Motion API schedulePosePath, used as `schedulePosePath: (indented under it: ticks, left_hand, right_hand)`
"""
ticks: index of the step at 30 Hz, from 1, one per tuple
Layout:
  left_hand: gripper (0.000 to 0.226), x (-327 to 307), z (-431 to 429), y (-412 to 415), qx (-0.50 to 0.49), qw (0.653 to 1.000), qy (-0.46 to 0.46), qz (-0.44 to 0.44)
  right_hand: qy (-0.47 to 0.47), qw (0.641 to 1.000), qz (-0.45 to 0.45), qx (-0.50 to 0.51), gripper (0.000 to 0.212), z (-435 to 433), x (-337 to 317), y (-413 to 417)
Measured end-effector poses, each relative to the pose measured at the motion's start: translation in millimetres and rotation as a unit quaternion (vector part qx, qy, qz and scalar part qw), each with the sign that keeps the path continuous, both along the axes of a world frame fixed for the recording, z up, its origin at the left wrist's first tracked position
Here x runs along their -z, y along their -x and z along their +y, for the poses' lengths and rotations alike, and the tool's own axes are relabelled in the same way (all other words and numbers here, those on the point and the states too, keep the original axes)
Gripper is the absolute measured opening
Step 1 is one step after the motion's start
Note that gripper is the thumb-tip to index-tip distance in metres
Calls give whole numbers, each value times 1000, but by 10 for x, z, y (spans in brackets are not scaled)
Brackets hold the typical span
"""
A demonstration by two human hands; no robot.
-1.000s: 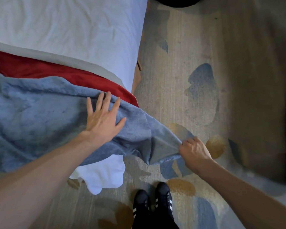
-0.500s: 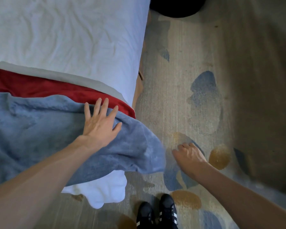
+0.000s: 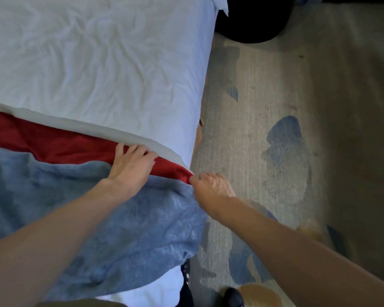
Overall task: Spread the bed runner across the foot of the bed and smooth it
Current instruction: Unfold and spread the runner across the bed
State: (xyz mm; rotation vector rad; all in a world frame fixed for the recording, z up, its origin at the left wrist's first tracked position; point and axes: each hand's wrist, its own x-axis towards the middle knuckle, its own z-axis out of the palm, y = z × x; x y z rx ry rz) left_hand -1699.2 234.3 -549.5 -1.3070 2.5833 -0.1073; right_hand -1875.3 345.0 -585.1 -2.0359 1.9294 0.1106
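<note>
Gripping the red bed runner (image 3: 53,140) at mid frame, the left hand (image 3: 132,167) had its fingers curled into the upper edge, and the right hand (image 3: 211,187) pinched the runner's corner right at the edge of the white sheet (image 3: 98,63). Runner lay as a band across that sheet, blue blanket (image 3: 131,229) overlapping its lower side.

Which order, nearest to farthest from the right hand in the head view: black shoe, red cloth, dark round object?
1. red cloth, its corner at the right hand.
2. black shoe, at the bottom edge, below the hand.
3. dark round object, at the top of the view.
</note>
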Motion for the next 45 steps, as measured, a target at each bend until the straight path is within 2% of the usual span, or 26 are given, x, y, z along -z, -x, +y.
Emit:
schedulePosePath:
  ticks: [3, 8, 13, 18, 24, 30, 33, 36, 39, 42, 45]
  left_hand:
    - [26, -15, -234, -71, 40, 999, -8, -3]
    - [24, -7, -558, -228, 102, 995, -14, 4]
    - [27, 94, -761, -308, 129, 992, -12, 12]
    - [14, 170, -830, -314, 163, 986, -26, 8]
    - [13, 127, -922, -196, 131, 991, -21, 31]
    - [28, 41, -1137, 131, 82, 994, -15, 75]
    - [24, -20, -1296, 295, 57, 993, -16, 105]
    - [18, -133, -1484, 465, 21, 987, -18, 159]
    - [13, -197, -1620, 562, 14, 981, -53, 188]
    - [13, -149, -1706, 532, 10, 979, -85, 184]
    - [36, -62, -1753, 421, 4, 983, -114, 147]
  right_hand:
    - [16, 1000, -26, 5, 28, -218, 54, -160]
    - [62, 996, -41, 41, 43, -587, 104, -404]
    - [55, 997, -40, 48, 50, -763, 135, -518]
    - [56, 993, -84, 63, 21, -848, 166, -410]
    - [55, 985, -117, 112, 27, -896, 190, -382]
    - [76, 971, -162, 160, 23, -1143, 92, -301]
    - [71, 959, -209, 179, 25, -1249, 27, -243]
    - [66, 959, -196, 192, 17, -1360, 32, -189]
    - [69, 941, -202, 261, 16, -1503, 45, -98]
    - [58, 902, -258, 340, 10, -1556, 83, 35]
    - [39, 867, -310, 389, 8, -1547, 142, 176]
